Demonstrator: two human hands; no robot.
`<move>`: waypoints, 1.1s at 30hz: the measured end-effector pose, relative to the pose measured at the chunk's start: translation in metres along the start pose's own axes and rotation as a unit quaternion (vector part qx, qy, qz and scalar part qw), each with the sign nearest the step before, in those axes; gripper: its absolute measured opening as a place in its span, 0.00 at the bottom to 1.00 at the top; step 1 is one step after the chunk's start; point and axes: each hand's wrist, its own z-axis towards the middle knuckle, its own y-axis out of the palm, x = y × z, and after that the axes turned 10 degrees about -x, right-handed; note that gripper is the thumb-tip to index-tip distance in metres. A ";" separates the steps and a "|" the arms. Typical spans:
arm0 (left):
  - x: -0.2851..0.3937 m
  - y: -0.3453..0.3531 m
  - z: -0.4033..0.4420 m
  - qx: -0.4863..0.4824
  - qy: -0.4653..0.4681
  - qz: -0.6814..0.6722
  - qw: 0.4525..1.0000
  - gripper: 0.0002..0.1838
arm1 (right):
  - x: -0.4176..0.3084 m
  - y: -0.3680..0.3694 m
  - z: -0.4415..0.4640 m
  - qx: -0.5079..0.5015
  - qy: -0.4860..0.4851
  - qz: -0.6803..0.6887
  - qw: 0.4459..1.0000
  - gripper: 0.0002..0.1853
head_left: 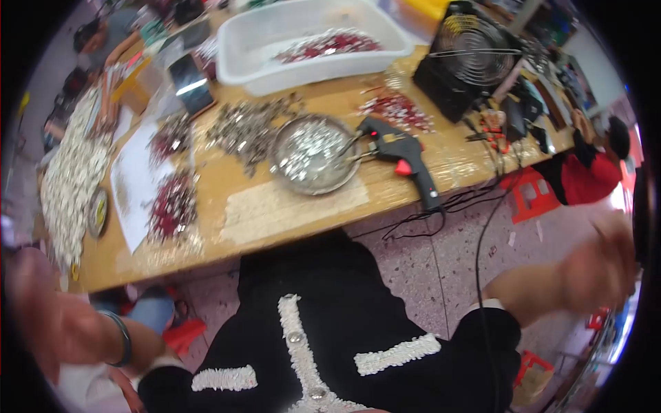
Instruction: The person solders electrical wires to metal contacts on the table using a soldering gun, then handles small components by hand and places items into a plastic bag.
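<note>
Both hands are raised off the table, out at the sides and smeared by motion. My left hand (65, 323), with a bracelet at the wrist, hangs at the lower left, near the table's front corner. Out at the right, above the floor, is my right hand (595, 265); its fingers are too blurred to read. Nothing can be made out in either hand. In front of me on the table sits a round metal dish (303, 187) holding small shiny silver pieces. A black glue gun (403, 151) with a red trigger rests with its nozzle end at the dish's right rim.
A white plastic tub (241, 76) of red and silver pieces stands behind, beside a black fan (475, 48). Piles of small parts (248, 131), a white sheet (134, 186), a phone (191, 82) and cables (475, 199) lie around. Other people sit at the far left and right.
</note>
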 end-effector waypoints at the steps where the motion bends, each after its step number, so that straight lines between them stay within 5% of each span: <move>1: 0.016 -0.031 0.036 -0.062 0.108 0.054 0.991 0.34 | -0.014 -0.021 0.013 -0.050 -0.100 0.002 0.994 0.17; 3: 0.042 -0.059 0.074 -0.131 0.225 0.097 0.961 0.34 | -0.035 -0.031 0.029 -0.199 -0.277 0.060 0.938 0.17; 6: 0.065 -0.060 0.082 -0.161 0.282 0.102 0.940 0.35 | -0.057 -0.007 0.033 -0.318 -0.373 0.118 0.864 0.17; 24: 0.085 -0.089 0.054 -0.210 0.270 0.103 0.934 0.38 | -0.084 -0.001 0.031 -0.393 -0.464 0.201 0.768 0.19; 29: 0.062 -0.088 0.039 -0.158 0.265 0.137 0.941 0.39 | -0.065 -0.046 0.032 -0.279 -0.420 0.198 0.841 0.20; 33: 0.051 -0.030 0.003 -0.111 0.096 -0.011 0.989 0.33 | -0.022 -0.055 0.011 0.054 -0.277 0.120 0.952 0.20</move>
